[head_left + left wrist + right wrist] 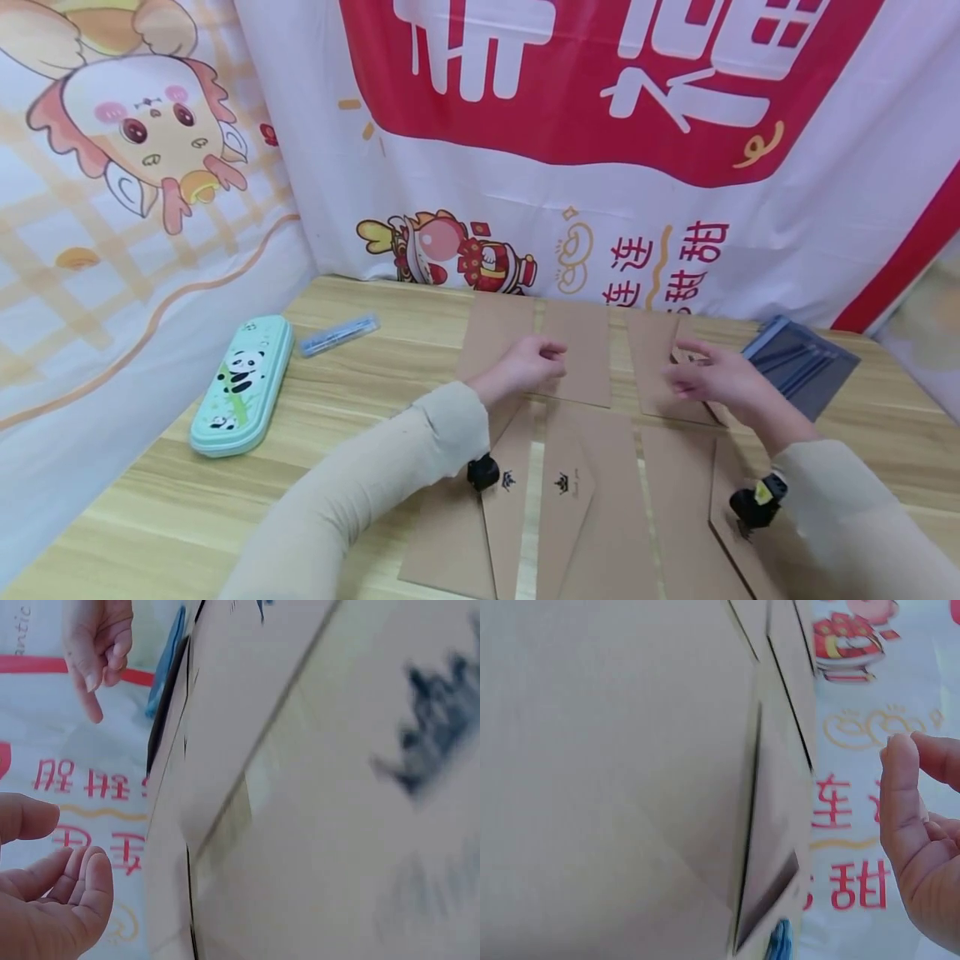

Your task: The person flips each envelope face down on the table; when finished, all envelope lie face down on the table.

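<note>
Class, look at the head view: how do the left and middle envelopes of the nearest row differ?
The left envelope has its flap pointing left; the middle envelope has one pointing right.
The left envelope is partly covered by the left sleeve and a black wrist camera; no arm covers the middle envelope.
Both are brown, bear a dark crown print, and lie on the wooden table.

The envelopes (pixel 615 500) are brown, some printed with black crowns (pixel 562 483).

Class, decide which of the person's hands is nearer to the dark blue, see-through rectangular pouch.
Right. The right hand is just left of the pouch; the left hand is clearly farther left of it.
</note>
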`<control>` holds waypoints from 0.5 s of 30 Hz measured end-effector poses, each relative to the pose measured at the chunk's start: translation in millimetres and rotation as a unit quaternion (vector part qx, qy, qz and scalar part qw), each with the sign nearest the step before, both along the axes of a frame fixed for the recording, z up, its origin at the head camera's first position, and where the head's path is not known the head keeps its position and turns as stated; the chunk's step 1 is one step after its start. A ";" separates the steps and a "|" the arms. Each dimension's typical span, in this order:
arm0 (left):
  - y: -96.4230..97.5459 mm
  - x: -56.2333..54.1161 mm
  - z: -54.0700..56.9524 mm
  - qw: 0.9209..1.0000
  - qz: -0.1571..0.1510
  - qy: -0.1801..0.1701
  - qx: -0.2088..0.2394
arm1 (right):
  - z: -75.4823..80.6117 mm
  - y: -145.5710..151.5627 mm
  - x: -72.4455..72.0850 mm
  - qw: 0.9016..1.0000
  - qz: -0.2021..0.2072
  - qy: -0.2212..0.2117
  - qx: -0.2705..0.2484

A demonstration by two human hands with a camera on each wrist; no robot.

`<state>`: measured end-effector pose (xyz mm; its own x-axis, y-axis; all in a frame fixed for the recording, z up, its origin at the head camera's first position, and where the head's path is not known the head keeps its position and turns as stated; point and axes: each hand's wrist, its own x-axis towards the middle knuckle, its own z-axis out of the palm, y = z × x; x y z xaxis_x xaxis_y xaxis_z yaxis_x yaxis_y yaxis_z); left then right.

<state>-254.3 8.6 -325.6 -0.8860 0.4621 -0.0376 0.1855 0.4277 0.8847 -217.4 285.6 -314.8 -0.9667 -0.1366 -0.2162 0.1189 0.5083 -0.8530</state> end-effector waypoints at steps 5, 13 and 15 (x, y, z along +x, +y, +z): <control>23.5 6.7 1.9 1.000 -0.009 -0.021 0.021 | -0.7 19.6 3.6 1.000 -0.021 0.001 0.014; 59.8 7.7 -2.9 0.996 -0.024 -0.067 0.046 | -9.0 42.3 9.9 0.999 -0.010 -0.005 0.035; 68.1 8.6 -3.4 0.995 -0.017 -0.083 0.058 | -12.1 48.1 10.7 0.999 -0.012 -0.013 0.031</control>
<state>-245.7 76.6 -329.0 -0.8561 0.5009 -0.1269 0.0446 0.3162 0.9476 -206.7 333.7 -326.9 -0.9633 -0.0994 -0.2494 0.1538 0.5572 -0.8160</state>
